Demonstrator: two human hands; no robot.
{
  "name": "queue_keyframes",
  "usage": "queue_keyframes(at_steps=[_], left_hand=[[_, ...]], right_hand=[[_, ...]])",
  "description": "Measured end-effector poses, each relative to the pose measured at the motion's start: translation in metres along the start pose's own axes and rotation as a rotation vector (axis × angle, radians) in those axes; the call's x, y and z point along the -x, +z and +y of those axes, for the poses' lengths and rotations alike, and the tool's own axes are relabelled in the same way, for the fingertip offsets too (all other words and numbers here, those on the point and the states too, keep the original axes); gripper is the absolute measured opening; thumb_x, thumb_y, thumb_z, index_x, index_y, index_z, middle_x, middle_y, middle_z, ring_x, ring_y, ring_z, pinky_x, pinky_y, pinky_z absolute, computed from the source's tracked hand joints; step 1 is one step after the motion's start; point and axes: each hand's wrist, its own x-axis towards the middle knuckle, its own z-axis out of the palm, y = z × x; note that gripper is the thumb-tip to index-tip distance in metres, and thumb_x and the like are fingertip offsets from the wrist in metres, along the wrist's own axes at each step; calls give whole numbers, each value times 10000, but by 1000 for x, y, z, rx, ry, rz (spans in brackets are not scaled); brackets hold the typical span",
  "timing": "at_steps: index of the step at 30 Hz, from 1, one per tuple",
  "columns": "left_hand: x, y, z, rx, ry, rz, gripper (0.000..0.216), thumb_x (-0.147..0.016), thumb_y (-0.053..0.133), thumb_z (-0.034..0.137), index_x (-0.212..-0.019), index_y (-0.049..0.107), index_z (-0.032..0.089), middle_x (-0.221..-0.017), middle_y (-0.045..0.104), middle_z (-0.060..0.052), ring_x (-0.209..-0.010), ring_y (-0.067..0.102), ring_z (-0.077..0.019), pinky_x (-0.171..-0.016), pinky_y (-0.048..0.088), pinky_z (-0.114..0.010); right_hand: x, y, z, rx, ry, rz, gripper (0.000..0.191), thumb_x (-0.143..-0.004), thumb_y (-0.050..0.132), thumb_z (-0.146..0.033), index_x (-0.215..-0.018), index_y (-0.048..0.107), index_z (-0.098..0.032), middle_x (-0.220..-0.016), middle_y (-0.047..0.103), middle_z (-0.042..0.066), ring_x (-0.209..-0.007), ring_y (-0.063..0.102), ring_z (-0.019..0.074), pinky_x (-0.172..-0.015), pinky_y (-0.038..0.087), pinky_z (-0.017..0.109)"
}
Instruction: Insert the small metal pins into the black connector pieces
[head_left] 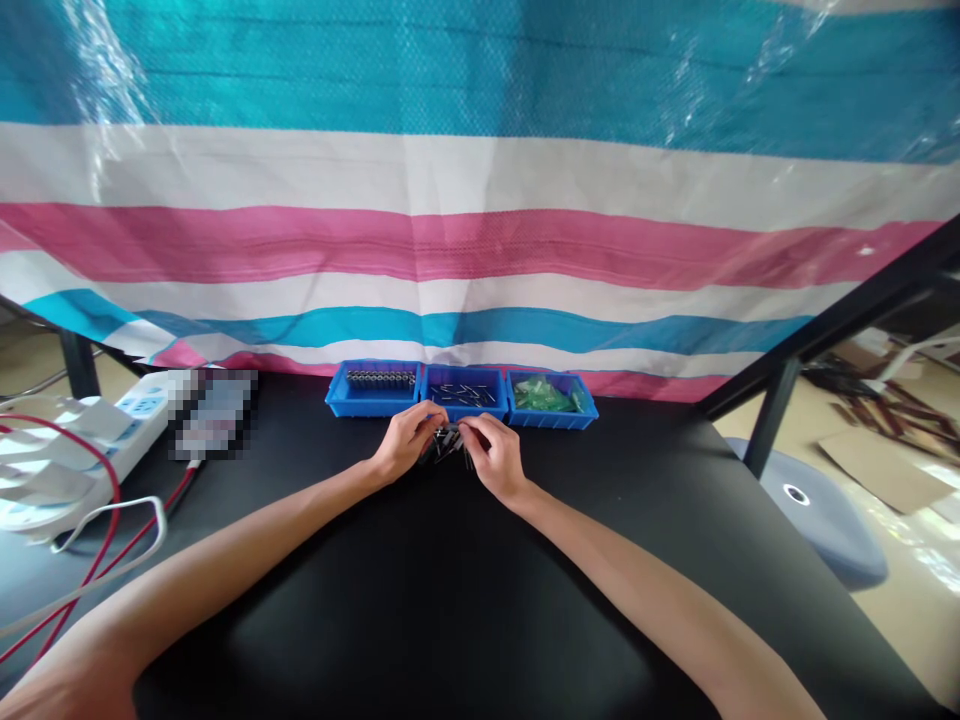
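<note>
My left hand (407,442) and my right hand (496,456) meet near the middle of the black table, just in front of a blue bin (486,409). Fingers of both hands are pinched close together; whatever they hold is too small to make out. Below and between the fingertips lies a small cluster of thin metal pieces (448,440), partly hidden by my hands. Dark, thin pin-like pieces (466,391) lie scattered in the middle bin. The left blue bin (371,403) has a row of small dark and shiny parts (381,379). Green translucent pieces (547,395) fill the right blue bin (553,420).
A white power strip (154,400) with plugs and red and white cables (112,470) occupies the table's left side, beside a blurred-out device (216,412). A striped plastic sheet (465,240) hangs behind the bins. A grey stool (817,510) stands past the right edge.
</note>
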Motion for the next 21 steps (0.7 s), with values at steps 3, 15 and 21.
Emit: queue_keyframes(at_steps=[3, 15, 21], left_hand=[[0, 0, 0, 18, -3, -4, 242, -931, 479, 368, -868, 566, 151, -608, 503, 40, -416, 412, -46, -438, 346, -169], [-1, 0, 1, 28, -40, -14, 241, -918, 498, 369, -868, 575, 146, -682, 529, 23, -430, 429, -36, -433, 347, -161], [-2, -1, -3, 66, -45, -34, 256, -906, 514, 385, -869, 583, 141, -689, 543, 16, -425, 425, -35, -414, 338, -156]], right_hand=[[0, 0, 0, 1, 3, -2, 200, -940, 491, -275, -906, 667, -186, -798, 662, 47, -706, 616, 158, -675, 487, 271], [3, 2, 3, 9, -6, -5, 204, -930, 503, -290, -866, 673, -197, -806, 705, 51, -723, 663, 179, -692, 512, 282], [3, 2, 3, 24, -7, 3, 193, -919, 512, -273, -850, 673, -190, -777, 706, 45, -675, 656, 170, -658, 511, 272]])
